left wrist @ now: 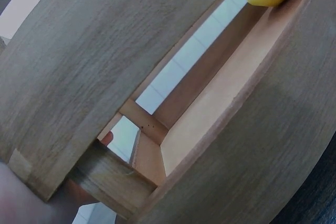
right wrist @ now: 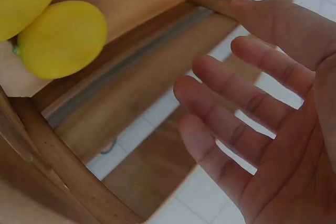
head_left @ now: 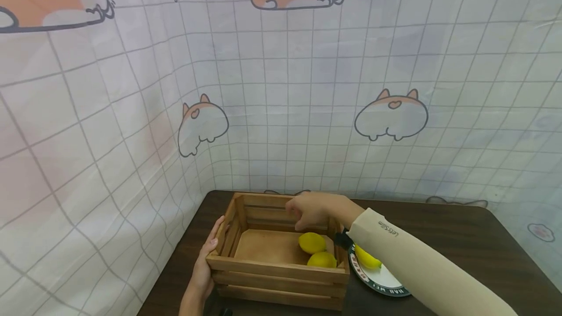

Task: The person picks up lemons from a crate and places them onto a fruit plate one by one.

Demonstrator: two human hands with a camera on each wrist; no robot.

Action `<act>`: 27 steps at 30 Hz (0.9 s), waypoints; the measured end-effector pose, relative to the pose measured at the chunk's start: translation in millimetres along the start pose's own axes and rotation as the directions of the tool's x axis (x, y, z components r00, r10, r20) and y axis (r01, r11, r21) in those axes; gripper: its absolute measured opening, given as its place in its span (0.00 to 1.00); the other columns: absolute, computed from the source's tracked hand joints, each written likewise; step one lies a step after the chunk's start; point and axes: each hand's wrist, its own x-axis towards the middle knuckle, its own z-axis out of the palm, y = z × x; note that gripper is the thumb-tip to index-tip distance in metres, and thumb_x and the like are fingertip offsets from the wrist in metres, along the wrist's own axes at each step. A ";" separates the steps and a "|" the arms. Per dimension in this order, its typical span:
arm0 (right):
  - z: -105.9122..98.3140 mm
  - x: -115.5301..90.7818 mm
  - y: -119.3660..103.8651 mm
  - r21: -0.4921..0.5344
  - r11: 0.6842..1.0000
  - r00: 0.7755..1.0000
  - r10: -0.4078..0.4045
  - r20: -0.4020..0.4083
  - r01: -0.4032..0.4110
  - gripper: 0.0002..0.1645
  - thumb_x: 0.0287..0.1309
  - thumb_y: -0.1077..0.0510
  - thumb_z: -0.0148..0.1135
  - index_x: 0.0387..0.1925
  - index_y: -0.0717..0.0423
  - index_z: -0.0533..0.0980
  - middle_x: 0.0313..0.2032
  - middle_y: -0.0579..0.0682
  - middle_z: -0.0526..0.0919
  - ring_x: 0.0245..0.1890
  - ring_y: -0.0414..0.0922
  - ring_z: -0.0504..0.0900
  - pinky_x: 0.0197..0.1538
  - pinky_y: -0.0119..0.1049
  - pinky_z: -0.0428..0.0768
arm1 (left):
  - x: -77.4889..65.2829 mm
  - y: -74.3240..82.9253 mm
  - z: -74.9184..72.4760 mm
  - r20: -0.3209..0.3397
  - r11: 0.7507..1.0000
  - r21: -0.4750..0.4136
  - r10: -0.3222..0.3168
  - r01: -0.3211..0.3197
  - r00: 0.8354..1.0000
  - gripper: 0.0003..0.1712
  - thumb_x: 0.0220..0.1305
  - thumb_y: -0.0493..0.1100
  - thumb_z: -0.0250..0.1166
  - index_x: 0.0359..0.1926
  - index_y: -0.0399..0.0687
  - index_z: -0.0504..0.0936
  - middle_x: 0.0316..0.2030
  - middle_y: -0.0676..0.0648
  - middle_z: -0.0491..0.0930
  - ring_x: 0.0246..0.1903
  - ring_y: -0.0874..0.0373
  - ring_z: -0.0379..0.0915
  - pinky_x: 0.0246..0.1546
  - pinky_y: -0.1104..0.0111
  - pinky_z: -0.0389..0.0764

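Note:
A slatted wooden crate [head_left: 276, 271] stands on the dark table, with two yellow lemons on its floor at the right: one lemon [head_left: 312, 243] behind the other lemon [head_left: 322, 260]. My left hand [head_left: 203, 268] grips the crate's left side; in the left wrist view a fingertip [left wrist: 107, 139] shows beside the end slat. Over the crate's back right part hovers my right hand [head_left: 312, 209]. In the right wrist view that hand [right wrist: 262, 114] has its fingers spread and loosely bent, with nothing held. The lemons [right wrist: 63, 39] lie apart from it.
Right of the crate, a white plate [head_left: 386, 284] with a dark lettered rim bears another lemon [head_left: 367, 257], partly covered by the right sleeve [head_left: 408, 252]. The brown tabletop [head_left: 456, 238] extends right. A gridded curtain [head_left: 307, 135] hangs behind and at left.

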 end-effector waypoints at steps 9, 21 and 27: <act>18.6 15.7 3.4 -0.030 0.998 0.997 0.060 0.058 -0.058 0.23 0.60 0.52 0.73 0.56 0.48 0.81 0.51 0.43 0.84 0.45 0.39 0.79 0.50 0.39 0.81 | 0.7 -1.3 -0.4 0.002 1.000 0.007 0.001 -0.001 1.000 0.34 0.80 0.55 0.35 0.82 0.67 0.44 0.82 0.46 0.29 0.80 0.33 0.25 0.67 0.23 0.31; 24.3 22.2 8.9 -0.061 0.972 0.971 0.229 0.062 -0.226 0.22 0.54 0.48 0.77 0.52 0.39 0.83 0.47 0.38 0.84 0.46 0.40 0.80 0.51 0.47 0.82 | 0.5 -0.3 0.0 -0.002 1.000 0.010 0.001 -0.001 1.000 0.34 0.80 0.55 0.35 0.82 0.66 0.44 0.83 0.45 0.29 0.79 0.32 0.24 0.66 0.23 0.30; 24.8 19.7 5.4 -0.086 0.935 0.932 0.351 0.086 -0.344 0.23 0.54 0.45 0.76 0.52 0.33 0.82 0.46 0.35 0.84 0.41 0.42 0.79 0.46 0.55 0.79 | -0.1 0.0 -0.6 0.003 1.000 0.003 0.000 0.000 1.000 0.34 0.80 0.55 0.35 0.82 0.67 0.44 0.83 0.44 0.29 0.79 0.32 0.24 0.67 0.23 0.31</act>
